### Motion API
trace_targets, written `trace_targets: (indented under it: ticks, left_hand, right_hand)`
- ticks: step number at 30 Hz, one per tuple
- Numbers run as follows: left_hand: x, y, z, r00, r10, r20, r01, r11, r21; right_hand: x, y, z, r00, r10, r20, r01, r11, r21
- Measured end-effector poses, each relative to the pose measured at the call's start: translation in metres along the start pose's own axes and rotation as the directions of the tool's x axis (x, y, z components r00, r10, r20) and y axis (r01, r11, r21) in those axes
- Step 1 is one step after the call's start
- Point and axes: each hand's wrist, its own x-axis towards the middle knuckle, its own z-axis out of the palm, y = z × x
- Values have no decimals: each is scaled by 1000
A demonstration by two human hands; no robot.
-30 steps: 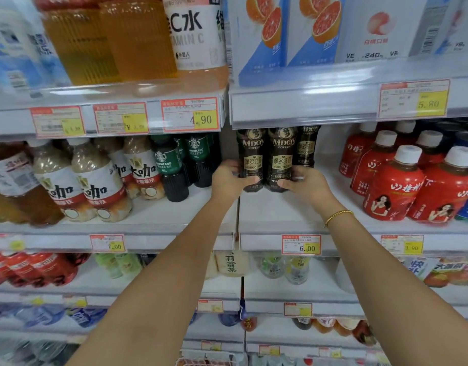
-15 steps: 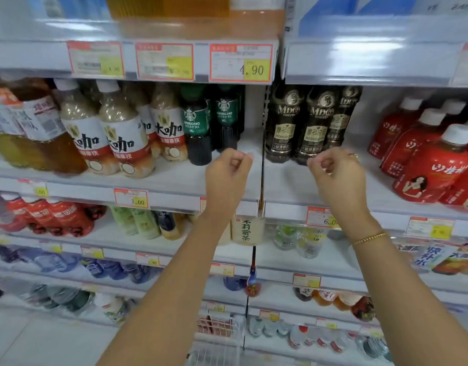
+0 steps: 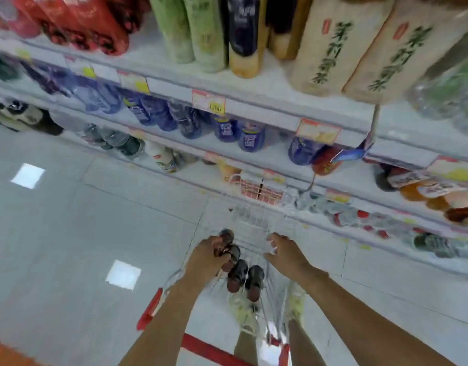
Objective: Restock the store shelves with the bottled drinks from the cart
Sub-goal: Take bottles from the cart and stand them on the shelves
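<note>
A moment ago both hands were raised up high and empty; now they are down inside the cart [image 3: 254,223], at the lower centre of the frame. The left hand [image 3: 210,256] curls around a dark bottle [image 3: 226,239], while the right hand [image 3: 284,253] hovers with loosely spread fingers and holds nothing. It seems the next pick-up is starting, and the other bottles [image 3: 254,280] lie just below in the cart.

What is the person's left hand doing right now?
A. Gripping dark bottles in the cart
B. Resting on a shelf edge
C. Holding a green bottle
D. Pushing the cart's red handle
A: the left hand is curled round dark bottles down in the wire cart, while the right hand reaches in beside it, fingers spread and holding nothing.
</note>
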Motion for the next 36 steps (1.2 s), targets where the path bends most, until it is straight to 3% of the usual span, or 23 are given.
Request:
trace_targets:
  ticks: [3,6,12,20,25,29,33,36]
  left_hand:
    - [29,-63,40,990,-64,126,59,997,41]
    - [49,-90,69,986,-73,150,47,984,171]
    - [72,-95,102,997,-36,64,13,946,325]
    - [77,-76,93,999,26,25,-31,978,205]
    - [45,-37,68,996,81,-38,-74,983,166]
    - [6,-4,39,987,114,-116,-102,989,104]
    - [-38,48,-8,952,202,-228,-208,978,0]
    - [-77,97,-51,874,341,-347,-350,936,40]
  right_hand:
    - [33,26,64,990,80,119,-79,997,-11]
    - [53,46,118,972,150,179,-145,989,-40]
    - [57,56,168,943,321,82,-318,947,-54]
    - [61,43,151,952,305,-30,-307,948,-91]
    - [47,14,97,987,138,-78,-146,985,-97]
    - [1,-4,34,986,20,-166,-11,998,56]
    - [-65,-13,-46,946,-185,-266,206,977,54]
    - [-126,-26,-112,865,-317,-388,350,937,15]
